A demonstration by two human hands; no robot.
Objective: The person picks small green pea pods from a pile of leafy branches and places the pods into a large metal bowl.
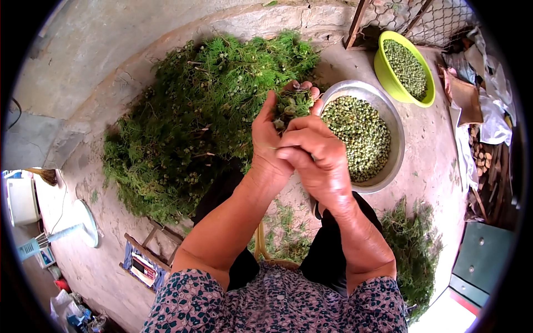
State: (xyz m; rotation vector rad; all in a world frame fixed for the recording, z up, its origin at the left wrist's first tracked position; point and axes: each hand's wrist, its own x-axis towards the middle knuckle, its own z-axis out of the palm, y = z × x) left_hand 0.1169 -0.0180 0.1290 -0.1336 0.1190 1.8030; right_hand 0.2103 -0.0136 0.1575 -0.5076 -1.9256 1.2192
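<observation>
My left hand (267, 139) is cupped, palm up, around a green evergreen sprig (293, 105) with small round cones on it. Crossing over it, my right hand (317, 150) is closed in a pinch; a thin green stalk pokes out by its thumb and forefinger. The exact contact under the fingers is hidden. Just right of both hands stands a metal basin (397, 145) partly filled with loose green cones (361, 139). A large heap of evergreen branches (189, 111) with cones lies beyond and to the left of my hands.
A yellow-green plastic basin (382, 69) of green cones stands at the far right. More cut branches (411, 250) lie near right. To the left are a small folding stool (147, 261) and a white-and-blue standing fan (86, 225). Firewood (488, 172) and plastic bags line the right side.
</observation>
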